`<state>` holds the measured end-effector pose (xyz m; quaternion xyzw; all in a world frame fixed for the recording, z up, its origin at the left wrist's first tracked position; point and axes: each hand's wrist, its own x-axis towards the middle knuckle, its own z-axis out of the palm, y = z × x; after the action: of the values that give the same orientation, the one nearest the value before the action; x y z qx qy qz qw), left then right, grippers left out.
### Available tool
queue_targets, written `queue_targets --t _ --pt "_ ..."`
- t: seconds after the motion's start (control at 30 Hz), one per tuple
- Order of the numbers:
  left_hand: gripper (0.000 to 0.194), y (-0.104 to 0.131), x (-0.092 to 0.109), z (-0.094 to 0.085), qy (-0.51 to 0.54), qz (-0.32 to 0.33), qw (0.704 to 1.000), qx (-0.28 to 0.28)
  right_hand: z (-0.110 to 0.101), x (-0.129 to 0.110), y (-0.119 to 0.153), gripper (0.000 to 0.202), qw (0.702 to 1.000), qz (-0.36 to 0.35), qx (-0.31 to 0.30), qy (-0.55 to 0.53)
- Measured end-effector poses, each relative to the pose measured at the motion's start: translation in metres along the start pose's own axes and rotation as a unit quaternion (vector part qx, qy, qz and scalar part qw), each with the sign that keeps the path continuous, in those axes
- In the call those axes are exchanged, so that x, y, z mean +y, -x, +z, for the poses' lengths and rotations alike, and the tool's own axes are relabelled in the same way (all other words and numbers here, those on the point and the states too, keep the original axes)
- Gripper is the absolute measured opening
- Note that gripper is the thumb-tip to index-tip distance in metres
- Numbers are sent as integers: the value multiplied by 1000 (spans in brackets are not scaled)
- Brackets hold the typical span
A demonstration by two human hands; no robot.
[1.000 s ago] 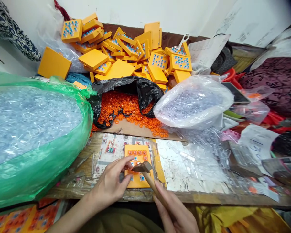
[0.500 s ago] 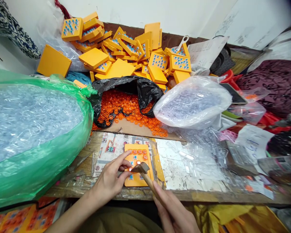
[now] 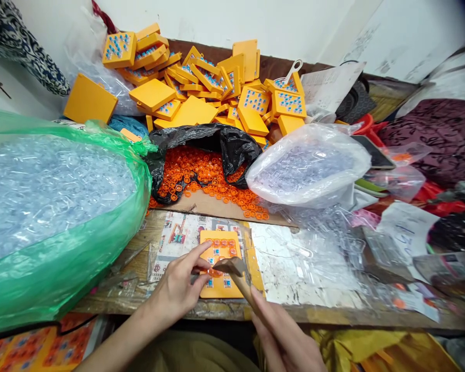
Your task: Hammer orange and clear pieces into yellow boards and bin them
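A yellow board [image 3: 232, 292] with orange caps along its top and blue-centred pieces lies flat on the bench in front of me. My left hand [image 3: 182, 281] rests over its left side, thumb and forefinger closing on a small orange cap [image 3: 214, 272]. My right hand [image 3: 282, 330] is wrapped round the wooden handle of a small hammer [image 3: 232, 267]. The hammer's dark head is over the middle of the board, close to my left fingertips, and hides part of the board. Whether it touches the cap, I cannot tell.
Orange caps [image 3: 201, 170] spill from a black bag [image 3: 240, 150] behind the board. A green bag [image 3: 101, 248] of clear pieces stands left, a white bag [image 3: 256, 181] right. Yellow boxes [image 3: 189, 111] are heaped at the back. Loose clear pieces [image 3: 333, 243] lie at right.
The hammer head and my right hand have shifted slightly to the right and up. An orange cap now shows at my left fingertips. The whole view has shifted a little.
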<state>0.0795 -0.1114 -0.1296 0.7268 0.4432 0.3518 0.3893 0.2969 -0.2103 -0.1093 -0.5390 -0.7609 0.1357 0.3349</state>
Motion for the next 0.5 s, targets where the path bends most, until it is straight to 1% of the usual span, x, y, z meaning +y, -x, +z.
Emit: queue_targets --t 0.03,0.07,0.17,0.23,0.33,0.5 --pt "53 0 1 0 2 -2 1000 -3 0 -1 0 64 1000 0 8 1" --pt "53 0 1 -1 4 -5 1000 -5 0 -1 -1 66 1000 -4 3 7" --pt "52 0 0 0 23 -22 999 -7 2 1 -2 70 998 -11 -53 34" --pt "53 0 -2 1 40 -41 998 -7 4 4 -2 70 997 -9 -70 40" --pt "55 0 -6 2 55 -54 997 -12 7 6 -2 68 998 -6 -60 22" --pt "55 -1 -7 -2 36 -31 998 -37 5 3 0 62 999 31 -17 -23"
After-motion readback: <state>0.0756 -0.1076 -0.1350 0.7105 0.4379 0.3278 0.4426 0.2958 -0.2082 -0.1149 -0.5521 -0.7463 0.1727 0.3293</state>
